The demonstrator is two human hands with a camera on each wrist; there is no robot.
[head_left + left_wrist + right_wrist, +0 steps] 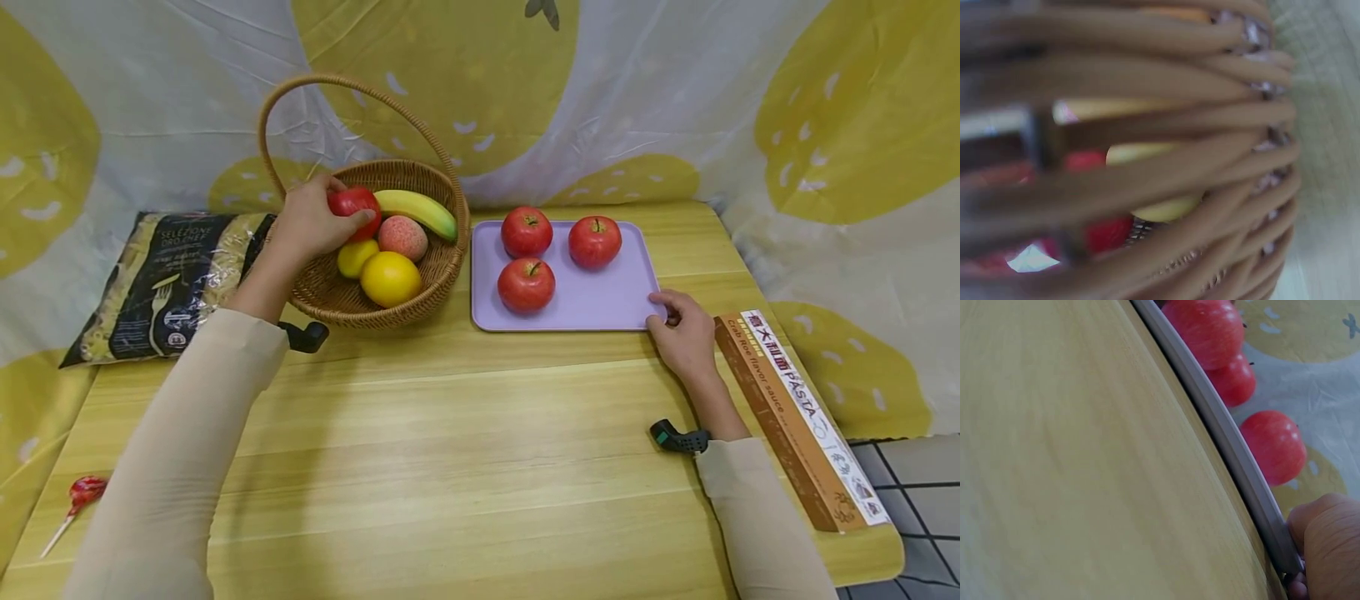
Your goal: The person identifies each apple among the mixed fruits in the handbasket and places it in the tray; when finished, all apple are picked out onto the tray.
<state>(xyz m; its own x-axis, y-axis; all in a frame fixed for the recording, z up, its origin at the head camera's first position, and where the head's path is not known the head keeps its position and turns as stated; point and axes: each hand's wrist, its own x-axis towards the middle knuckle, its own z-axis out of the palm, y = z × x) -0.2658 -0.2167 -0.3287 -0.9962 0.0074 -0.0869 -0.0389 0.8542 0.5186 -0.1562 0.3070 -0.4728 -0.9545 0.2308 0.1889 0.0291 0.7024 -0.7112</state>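
In the head view my left hand (pixel 313 218) grips a red apple (pixel 356 212) inside the wicker basket (pixel 442 293). Around that apple lie a banana (pixel 417 212), a pink peach-like fruit (pixel 403 238) and two yellow fruits, the larger one (pixel 391 279) in front. My right hand (pixel 684 332) pinches the front right corner of a lilac tray (pixel 600 304) between thumb and fingers. Three red apples sit on the tray, one of them (pixel 595 242) apart on the right. Basket weave (pixel 1147 175) fills the left wrist view and hides the hand there. The right wrist view shows the thumb on the tray rim (pixel 1235 450).
A black bag of pasta (pixel 176 287) lies left of the basket, partly behind my left forearm. A red lollipop (pixel 86 493) is at the table's left edge. Along the right edge runs a long pasta box (pixel 798 421). The basket's tall handle (pixel 352 83) arches over it.
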